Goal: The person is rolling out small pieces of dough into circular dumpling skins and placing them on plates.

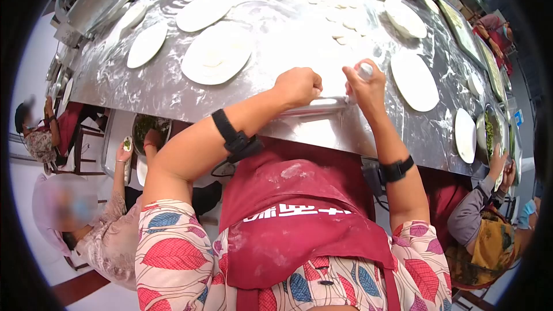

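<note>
My right hand [368,86] is wrapped round a short rod [365,71] with a pale, rounded end. Most of that rod is hidden by the fingers. Close beside it, my left hand [299,86] is curled closed over the floured metal table [276,52]; whatever its fingers may hold is hidden. A shiny, bar-like metal shape [319,105] lies just below both hands near the table edge. Flat pale dough pieces [345,23] are scattered beyond the hands. To the left, a white plate [193,69] bears a few pale dough rounds [214,59].
Several white plates stand around, including one right of my hand [415,83]. At left, a seated person [109,236] works over a bowl of green filling [144,132]. Another person [484,224] sits at right near a bowl of greens [488,132]. Trays line the far right.
</note>
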Demonstrator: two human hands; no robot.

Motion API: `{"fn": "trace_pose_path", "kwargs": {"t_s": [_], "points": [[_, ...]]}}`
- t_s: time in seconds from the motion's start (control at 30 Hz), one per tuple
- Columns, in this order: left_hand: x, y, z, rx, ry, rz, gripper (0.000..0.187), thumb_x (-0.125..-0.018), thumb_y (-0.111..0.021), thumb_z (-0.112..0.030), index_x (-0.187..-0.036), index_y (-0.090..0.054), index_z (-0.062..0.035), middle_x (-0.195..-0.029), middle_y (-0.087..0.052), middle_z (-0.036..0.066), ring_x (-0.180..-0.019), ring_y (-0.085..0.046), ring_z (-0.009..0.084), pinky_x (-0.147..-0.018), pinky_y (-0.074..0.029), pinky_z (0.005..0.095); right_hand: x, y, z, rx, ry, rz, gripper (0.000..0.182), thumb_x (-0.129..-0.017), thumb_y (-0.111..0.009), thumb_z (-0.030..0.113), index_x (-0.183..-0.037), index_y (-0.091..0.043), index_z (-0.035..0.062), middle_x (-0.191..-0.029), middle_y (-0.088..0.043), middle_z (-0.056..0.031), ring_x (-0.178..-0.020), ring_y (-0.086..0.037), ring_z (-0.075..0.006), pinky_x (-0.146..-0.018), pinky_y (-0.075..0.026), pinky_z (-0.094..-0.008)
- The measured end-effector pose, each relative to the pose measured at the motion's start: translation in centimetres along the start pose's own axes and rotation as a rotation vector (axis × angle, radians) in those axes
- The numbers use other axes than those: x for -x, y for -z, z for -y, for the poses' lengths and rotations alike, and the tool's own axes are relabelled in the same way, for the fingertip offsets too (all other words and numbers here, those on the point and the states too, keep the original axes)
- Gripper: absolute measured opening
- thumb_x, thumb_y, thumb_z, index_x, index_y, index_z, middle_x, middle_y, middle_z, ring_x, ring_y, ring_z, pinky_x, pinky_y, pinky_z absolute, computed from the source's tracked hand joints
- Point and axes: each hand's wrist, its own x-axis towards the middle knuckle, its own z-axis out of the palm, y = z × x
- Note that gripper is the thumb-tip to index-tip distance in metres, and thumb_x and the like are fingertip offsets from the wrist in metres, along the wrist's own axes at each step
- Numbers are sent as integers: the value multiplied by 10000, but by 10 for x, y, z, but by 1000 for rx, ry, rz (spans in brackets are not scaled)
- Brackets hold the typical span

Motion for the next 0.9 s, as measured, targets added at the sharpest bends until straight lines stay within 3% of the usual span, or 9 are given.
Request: {"fn": "trace_pose_path", "kwargs": {"t_s": [0.13, 0.23, 0.27, 0.47, 0.53, 0.63, 0.77, 0.83, 0.9], "points": [[-17, 1, 15, 58, -191, 152, 174, -727, -630, -112, -878, -681, -40, -797, -667, 126, -726, -629, 225, -698, -489, 313, 7, 5, -1, 56, -5, 9, 197, -780, -677, 85, -725, -498, 23, -523, -528, -37, -433, -493, -84, -403, -380, -232], [-9, -1, 25, 74, -115, 23, 177, -716, -627, -104, -868, -678, -27, -787, -662, 137, -719, -627, 231, -692, -488, 316, 46, 16, 2, -25, -80, -17, 197, -788, -665, 64, -723, -483, 25, -546, -541, -36, -443, -503, -88, -408, -391, -231], [-7, -6, 33, 223, -14, 21, 175, -714, -619, -106, -857, -676, -22, -781, -659, 146, -721, -631, 234, -697, -488, 318, 43, 14, 4, -4, -64, -20, 197, -789, -663, 62, -722, -482, 25, -546, -539, -34, -445, -504, -88, -408, -391, -231], [-4, 3, 9, -18, -67, 48, 176, -732, -615, -148, -855, -688, -47, -775, -662, 139, -733, -634, 264, -695, -488, 345, -4, -3, -7, -61, 3, 18, 183, -797, -666, 77, -735, -502, 25, -527, -517, -22, -441, -492, -81, -392, -360, -231], [-13, 2, 12, -2, -109, 115, 166, -722, -623, -137, -837, -689, -37, -773, -661, 148, -737, -637, 271, -694, -492, 343, 2, 2, -1, 22, 0, 10, 188, -799, -666, 79, -731, -498, 29, -528, -524, -27, -440, -494, -82, -393, -366, -230], [-9, 0, 23, -68, -221, 46, 158, -707, -630, -114, -826, -686, -27, -767, -660, 149, -716, -634, 270, -686, -493, 340, 36, 11, 6, 27, -39, -26, 198, -794, -663, 70, -717, -484, 36, -524, -530, -33, -445, -506, -89, -408, -399, -233], [7, 6, 25, 166, -61, 96, 173, -703, -616, -96, -849, -680, -28, -765, -658, 147, -728, -635, 266, -690, -494, 336, 39, 9, 9, 17, -41, -38, 199, -786, -663, 74, -706, -486, 34, -522, -525, -24, -444, -505, -88, -415, -396, -233], [2, 6, 23, 58, -108, 67, 170, -729, -620, -108, -867, -679, -29, -794, -666, 148, -750, -640, 260, -693, -493, 335, 12, 2, 5, 91, -14, -47, 205, -784, -673, 91, -708, -493, 29, -521, -525, -24, -442, -504, -85, -415, -392, -230], [-3, 9, 14, -53, -76, 67, 161, -741, -621, -114, -869, -682, -37, -806, -669, 143, -753, -641, 255, -692, -492, 333, -5, -8, 0, -46, 3, -20, 205, -783, -676, 92, -705, -498, 27, -526, -532, -33, -446, -508, -87, -414, -394, -232]]}}
